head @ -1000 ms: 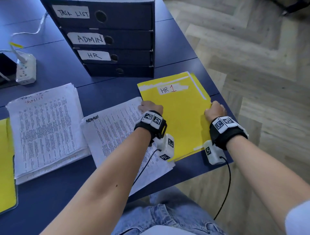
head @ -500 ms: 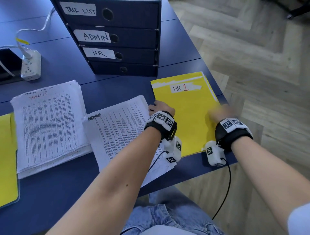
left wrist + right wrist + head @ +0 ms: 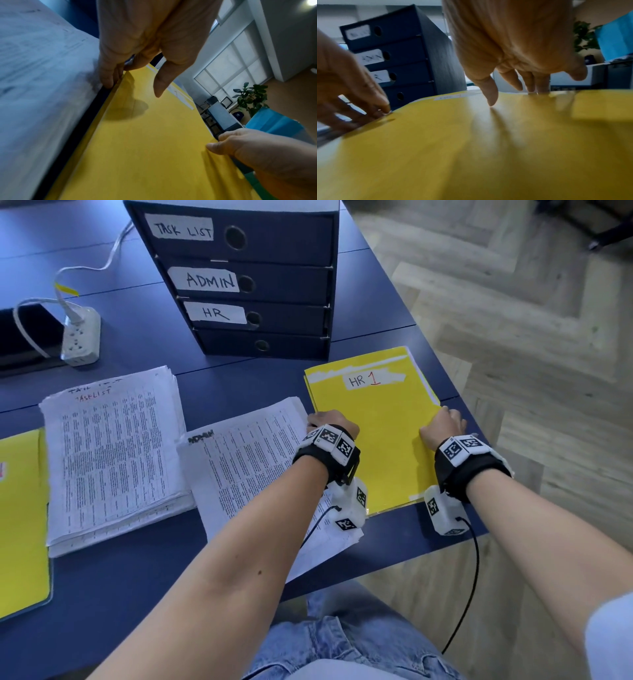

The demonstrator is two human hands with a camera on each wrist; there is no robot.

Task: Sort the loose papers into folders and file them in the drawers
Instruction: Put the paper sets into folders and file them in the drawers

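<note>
**Yellow HR 1 folder: lifting it square for the HR drawer**

Yellow card was what both hands had at that moment: the HR 1 folder [image 3: 371,436] lay flat near the right front corner of the blue surface [image 3: 144,587], just in front of the drawer unit [image 3: 239,278]. I had my left hand [image 3: 330,422] at its left edge, fingers tucked down along that edge and, as far as the left wrist view let me judge, starting to curl under it while the thumb [image 3: 161,83] hovered above the cover. My right hand [image 3: 443,424] was clamped on the right edge, thumb on top and fingers under the rim, and the card wrinkled a little there.

I judged the step to be picking up the filled folder to file it. To do that well, I reckoned the grip on both sides should close evenly before any lift, since white sheets showed past the top and right edges and could slide out if the folder tipped toward its open side. Keeping it level, with the open side pinched shut, seemed safest.

The HR drawer [image 3: 253,316], third from the top, looked closed, so one hand would have to let go to pull it by the round hole. I would have kept the right hand's hold and freed the left.

The ADMIN papers [image 3: 250,460] sat just beside the folder's left edge, under my left wrist, so the lift needed to go straight up to avoid dragging them. The TASK LIST stack [image 3: 113,453] and another yellow folder [image 3: 20,522] lay well apart to the left, not yet filed.
</note>
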